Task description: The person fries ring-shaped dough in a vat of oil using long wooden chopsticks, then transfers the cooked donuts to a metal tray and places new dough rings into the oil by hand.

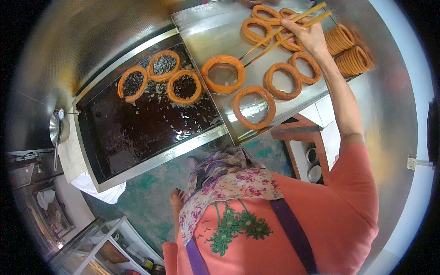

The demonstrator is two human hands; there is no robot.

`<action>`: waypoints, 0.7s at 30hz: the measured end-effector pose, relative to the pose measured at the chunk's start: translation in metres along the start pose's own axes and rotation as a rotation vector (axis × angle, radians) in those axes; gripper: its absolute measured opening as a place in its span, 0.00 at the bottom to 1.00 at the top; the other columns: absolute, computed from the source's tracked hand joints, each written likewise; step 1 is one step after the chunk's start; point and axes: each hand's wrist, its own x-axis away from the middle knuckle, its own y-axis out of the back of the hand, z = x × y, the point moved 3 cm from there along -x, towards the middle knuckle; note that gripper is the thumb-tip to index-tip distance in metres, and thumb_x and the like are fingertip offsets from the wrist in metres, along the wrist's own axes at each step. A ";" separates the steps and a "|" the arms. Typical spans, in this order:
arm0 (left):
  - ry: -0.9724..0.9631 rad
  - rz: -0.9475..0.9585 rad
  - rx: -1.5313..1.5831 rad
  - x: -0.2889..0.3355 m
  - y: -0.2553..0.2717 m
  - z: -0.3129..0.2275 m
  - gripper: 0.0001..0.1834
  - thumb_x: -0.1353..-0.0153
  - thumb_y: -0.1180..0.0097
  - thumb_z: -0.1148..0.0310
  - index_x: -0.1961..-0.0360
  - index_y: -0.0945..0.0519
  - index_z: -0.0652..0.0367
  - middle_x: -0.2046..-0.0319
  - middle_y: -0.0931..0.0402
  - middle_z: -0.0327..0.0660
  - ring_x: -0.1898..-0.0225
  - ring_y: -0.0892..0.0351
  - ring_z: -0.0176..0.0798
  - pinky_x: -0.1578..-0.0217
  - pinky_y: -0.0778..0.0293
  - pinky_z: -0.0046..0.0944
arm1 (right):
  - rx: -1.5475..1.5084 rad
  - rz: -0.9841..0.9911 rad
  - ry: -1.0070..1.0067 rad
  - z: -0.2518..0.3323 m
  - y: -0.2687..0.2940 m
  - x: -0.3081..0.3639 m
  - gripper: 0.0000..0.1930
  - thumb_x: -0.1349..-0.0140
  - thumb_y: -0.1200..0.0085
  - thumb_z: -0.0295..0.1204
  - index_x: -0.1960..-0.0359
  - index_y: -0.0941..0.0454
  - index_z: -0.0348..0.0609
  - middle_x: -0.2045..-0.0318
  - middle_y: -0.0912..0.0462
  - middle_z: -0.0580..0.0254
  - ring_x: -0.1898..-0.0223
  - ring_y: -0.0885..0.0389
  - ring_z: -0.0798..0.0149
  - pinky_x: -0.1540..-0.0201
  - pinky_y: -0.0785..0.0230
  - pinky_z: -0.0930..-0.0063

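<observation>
Steel worktop (208,27) carries fried rings beside dark oil (146,121). Your right hand (311,39) grips chopsticks (284,31) at one o'clock; your left hand (176,199) hangs open at six.

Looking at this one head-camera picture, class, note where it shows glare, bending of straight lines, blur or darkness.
Head view: bright glare whitens the steel tray between the fried rings; the straight rim of the oil pan bows, fisheye distortion; the stacked rings near the edge look soft and blurred; the corners go black; the right hand with the chopsticks stays fairly sharp.
</observation>
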 end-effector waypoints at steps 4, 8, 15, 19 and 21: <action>-0.078 0.002 -0.065 -0.001 0.001 0.001 0.21 0.39 0.51 0.63 0.48 0.30 0.63 0.55 0.29 0.46 0.58 0.26 0.46 0.70 0.25 0.45 | -0.011 0.020 -0.015 0.006 -0.004 -0.004 0.14 0.43 0.42 0.34 0.64 0.21 0.32 0.73 0.18 0.58 0.72 0.18 0.69 0.76 0.24 0.81; -0.073 -0.036 -0.031 0.001 -0.004 0.010 0.20 0.39 0.51 0.65 0.48 0.29 0.65 0.56 0.28 0.46 0.60 0.25 0.46 0.70 0.24 0.45 | 0.019 0.019 0.013 0.012 -0.008 -0.003 0.13 0.43 0.42 0.33 0.65 0.21 0.33 0.74 0.18 0.58 0.73 0.19 0.70 0.77 0.24 0.81; -0.119 -0.022 -0.112 -0.031 0.020 0.047 0.20 0.41 0.50 0.67 0.49 0.28 0.67 0.58 0.27 0.49 0.63 0.23 0.47 0.74 0.24 0.43 | 0.047 0.012 -0.035 0.018 -0.007 -0.001 0.11 0.41 0.43 0.32 0.67 0.21 0.33 0.74 0.19 0.60 0.75 0.20 0.72 0.77 0.26 0.82; 0.029 -0.093 0.148 -0.009 0.014 0.033 0.19 0.40 0.51 0.66 0.50 0.28 0.66 0.56 0.27 0.49 0.63 0.23 0.46 0.75 0.23 0.42 | -0.012 -0.066 -0.012 0.025 0.008 -0.005 0.12 0.41 0.43 0.32 0.64 0.21 0.33 0.71 0.18 0.56 0.71 0.19 0.69 0.74 0.25 0.82; 0.048 -0.096 0.168 -0.005 0.020 0.030 0.19 0.40 0.51 0.66 0.50 0.28 0.65 0.56 0.27 0.49 0.63 0.23 0.46 0.76 0.23 0.42 | -0.047 -0.172 0.079 0.055 0.020 -0.005 0.13 0.42 0.43 0.33 0.63 0.21 0.32 0.72 0.18 0.54 0.71 0.18 0.67 0.73 0.24 0.81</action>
